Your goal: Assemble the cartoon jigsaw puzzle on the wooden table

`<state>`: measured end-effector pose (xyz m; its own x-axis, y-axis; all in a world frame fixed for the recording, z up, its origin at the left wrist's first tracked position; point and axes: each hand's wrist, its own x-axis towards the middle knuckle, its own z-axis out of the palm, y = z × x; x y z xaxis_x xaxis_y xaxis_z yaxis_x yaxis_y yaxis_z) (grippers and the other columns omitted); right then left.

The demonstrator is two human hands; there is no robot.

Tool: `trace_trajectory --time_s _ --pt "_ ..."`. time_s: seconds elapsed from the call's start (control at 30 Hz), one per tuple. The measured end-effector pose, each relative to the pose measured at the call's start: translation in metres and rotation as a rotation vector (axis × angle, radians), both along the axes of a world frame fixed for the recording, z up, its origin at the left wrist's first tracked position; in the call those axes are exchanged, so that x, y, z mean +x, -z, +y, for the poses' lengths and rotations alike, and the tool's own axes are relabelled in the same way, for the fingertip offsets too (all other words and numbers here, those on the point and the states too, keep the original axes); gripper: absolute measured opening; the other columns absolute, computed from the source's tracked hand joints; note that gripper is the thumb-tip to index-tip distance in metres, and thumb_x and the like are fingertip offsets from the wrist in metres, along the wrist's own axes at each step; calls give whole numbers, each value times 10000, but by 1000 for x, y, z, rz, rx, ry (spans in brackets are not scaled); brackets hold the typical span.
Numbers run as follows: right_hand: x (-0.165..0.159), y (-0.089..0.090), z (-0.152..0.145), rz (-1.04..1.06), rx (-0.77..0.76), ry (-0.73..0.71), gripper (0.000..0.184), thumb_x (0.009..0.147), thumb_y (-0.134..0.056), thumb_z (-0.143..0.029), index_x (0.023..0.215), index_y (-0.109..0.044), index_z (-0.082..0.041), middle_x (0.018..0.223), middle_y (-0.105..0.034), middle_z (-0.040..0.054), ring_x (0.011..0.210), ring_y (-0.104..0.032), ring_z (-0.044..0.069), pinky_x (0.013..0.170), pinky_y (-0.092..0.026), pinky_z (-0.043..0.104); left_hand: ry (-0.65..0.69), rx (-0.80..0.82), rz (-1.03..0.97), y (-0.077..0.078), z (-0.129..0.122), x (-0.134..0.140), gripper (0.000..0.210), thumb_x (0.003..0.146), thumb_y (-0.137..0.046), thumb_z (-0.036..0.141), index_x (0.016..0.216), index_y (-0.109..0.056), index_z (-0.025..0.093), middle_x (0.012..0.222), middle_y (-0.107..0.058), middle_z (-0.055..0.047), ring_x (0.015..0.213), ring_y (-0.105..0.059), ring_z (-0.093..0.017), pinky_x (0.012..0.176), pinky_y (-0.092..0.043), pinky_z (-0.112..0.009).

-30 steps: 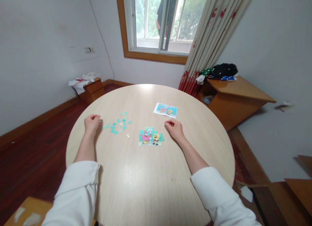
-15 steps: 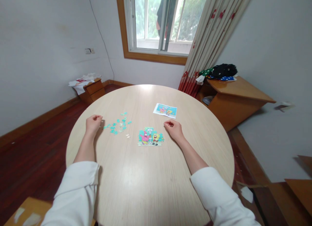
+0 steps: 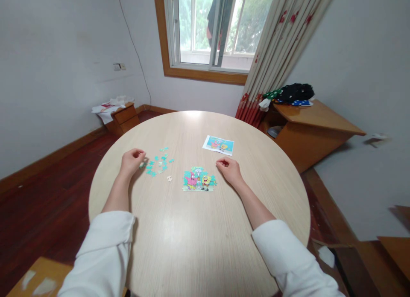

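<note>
Loose turquoise jigsaw puzzle pieces [image 3: 156, 164] lie scattered on the left half of the round table. At their left edge hovers my left hand [image 3: 131, 162], its fingers curled together; whether a piece is between them is hidden. A pale piece [image 3: 169, 179] lies apart, nearer to me. In the middle sits a partly joined puzzle [image 3: 197, 180] with cartoon figures in pink, yellow and pale green. My right hand [image 3: 229, 169] rests just right of it, fingers curled; anything inside cannot be seen. Behind it lies a printed reference picture [image 3: 218, 145] with the same figures.
The round wooden table [image 3: 192, 246] fills the middle of the view. A small cabinet [image 3: 124, 119] with papers stands back left. At right, a tilted wooden desk [image 3: 315, 130] carries a heap of cloth [image 3: 294, 93]. Someone in dark clothing [image 3: 214, 21] is outside the window.
My left hand has moved right, closer in over the loose pieces. The right hand stays beside the joined puzzle. The whole view has shifted slightly.
</note>
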<state>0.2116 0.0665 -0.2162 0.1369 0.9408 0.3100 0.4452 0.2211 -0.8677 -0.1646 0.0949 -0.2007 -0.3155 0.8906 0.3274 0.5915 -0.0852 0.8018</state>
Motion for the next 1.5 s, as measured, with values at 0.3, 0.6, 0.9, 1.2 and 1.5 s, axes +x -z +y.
trace_trajectory --time_s 0.3,0.6,0.9,1.2,1.5 --pt "1 0 -1 -13 -8 -9 202 643 -575 -337 666 -646 -149 603 -594 20 579 -485 139 572 -399 267 325 -59 552 0 0 68 251 746 -559 378 787 -701 176 836 -653 -84 826 -581 -217 774 -415 -322" --pt "0 0 0 -15 -13 -18 200 648 -574 -337 662 -640 -149 599 -585 17 579 -483 138 576 -397 268 321 -167 662 5 0 79 155 793 -527 239 846 -661 183 930 -645 -90 943 -566 -247 823 -382 -357" --pt "0 -1 -1 -18 -23 -22 198 647 -575 -334 669 -645 -150 603 -584 13 574 -478 135 571 -393 264 311 -249 671 7 -2 82 170 805 -453 145 838 -615 186 982 -619 -100 1007 -532 -264 825 -354 -390" --pt "0 0 -1 -33 -24 -20 188 651 -573 -327 666 -647 -155 602 -592 16 581 -485 139 574 -400 265 324 -258 614 6 -1 79 120 818 -491 187 901 -579 191 939 -649 -72 939 -571 -241 827 -337 -386" --pt "0 0 -1 -28 -17 -23 197 648 -570 -336 665 -644 -155 603 -592 14 580 -487 139 574 -396 266 301 -220 618 7 -2 77 152 817 -507 251 918 -599 185 949 -663 -90 948 -575 -260 828 -341 -399"
